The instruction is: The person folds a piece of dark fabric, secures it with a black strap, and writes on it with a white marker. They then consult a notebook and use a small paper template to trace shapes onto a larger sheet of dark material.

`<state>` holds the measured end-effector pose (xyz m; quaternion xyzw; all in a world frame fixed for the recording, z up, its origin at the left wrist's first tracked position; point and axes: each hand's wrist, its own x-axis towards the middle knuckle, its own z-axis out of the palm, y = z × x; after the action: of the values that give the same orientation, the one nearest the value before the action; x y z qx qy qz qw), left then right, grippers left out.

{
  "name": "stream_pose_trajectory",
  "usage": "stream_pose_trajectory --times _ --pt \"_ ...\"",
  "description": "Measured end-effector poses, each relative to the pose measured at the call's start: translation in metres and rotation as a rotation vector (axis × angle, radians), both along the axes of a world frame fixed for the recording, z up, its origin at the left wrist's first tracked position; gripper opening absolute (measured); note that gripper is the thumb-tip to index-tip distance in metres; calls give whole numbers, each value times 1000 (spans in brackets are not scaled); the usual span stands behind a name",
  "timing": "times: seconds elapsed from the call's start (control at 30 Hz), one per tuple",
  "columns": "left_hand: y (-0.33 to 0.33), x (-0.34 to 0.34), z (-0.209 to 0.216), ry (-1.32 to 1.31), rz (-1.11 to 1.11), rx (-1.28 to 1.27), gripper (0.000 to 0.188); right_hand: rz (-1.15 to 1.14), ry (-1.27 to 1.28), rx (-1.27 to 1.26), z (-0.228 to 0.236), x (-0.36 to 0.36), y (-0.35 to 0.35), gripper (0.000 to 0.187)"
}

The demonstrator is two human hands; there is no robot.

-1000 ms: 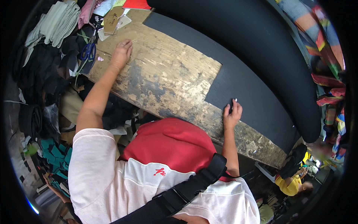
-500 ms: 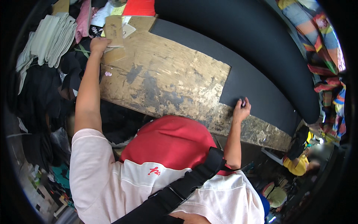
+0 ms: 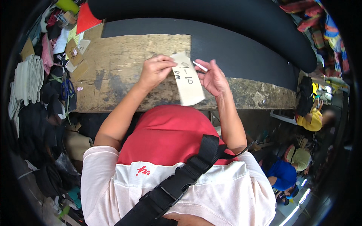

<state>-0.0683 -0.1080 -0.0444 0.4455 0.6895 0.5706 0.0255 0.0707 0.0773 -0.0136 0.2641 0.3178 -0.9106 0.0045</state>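
My left hand (image 3: 156, 71) pinches the upper left edge of a pale card pattern piece (image 3: 188, 88) with dark handwriting on it. The card hangs tilted over the front of the worn wooden table (image 3: 124, 64). Just right of it, my right hand (image 3: 217, 81) is turned palm up, with a thin white pen-like stick (image 3: 200, 66) between thumb and fingers. Its exact kind is too small to tell. Beyond both hands lies a flat black sheet (image 3: 233, 58) with a straight cut-out corner, running to a thick black roll (image 3: 211, 17) at the back.
Several brown cards (image 3: 74, 52) and a red sheet (image 3: 87, 19) lie at the table's left end. Blue-handled scissors (image 3: 68, 89) hang by the left edge, near folded pale cloth (image 3: 28, 81). A person in yellow (image 3: 312, 119) and others are at far right.
My left hand has come from the cards at the left to the middle, bringing one card. My right hand has lifted off the black sheet's edge and turned palm up beside it.
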Motion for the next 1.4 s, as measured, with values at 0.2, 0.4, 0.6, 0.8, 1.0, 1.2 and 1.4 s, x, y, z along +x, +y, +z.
stream_pose_trajectory --times 0.2,0.4,0.6,0.8,1.0,1.2,1.4 --pt "80 16 -19 11 140 -44 21 -195 -100 501 -21 21 49 48" --pt "98 16 -63 -81 249 -361 25 -259 -141 810 -64 -3 81 45" --pt "105 27 -76 161 270 -548 38 -144 -145 1107 -103 -26 86 41" --pt "110 28 -70 148 279 -662 46 -91 -132 1394 -106 -25 86 38" --pt "113 28 -74 128 313 -661 41 19 -179 1653 -90 -30 91 26" --pt "116 24 -72 88 337 -634 42 278 -189 1628 -74 -34 97 25" --pt "119 28 -73 85 386 -640 38 498 -110 1717 -53 -56 140 29"
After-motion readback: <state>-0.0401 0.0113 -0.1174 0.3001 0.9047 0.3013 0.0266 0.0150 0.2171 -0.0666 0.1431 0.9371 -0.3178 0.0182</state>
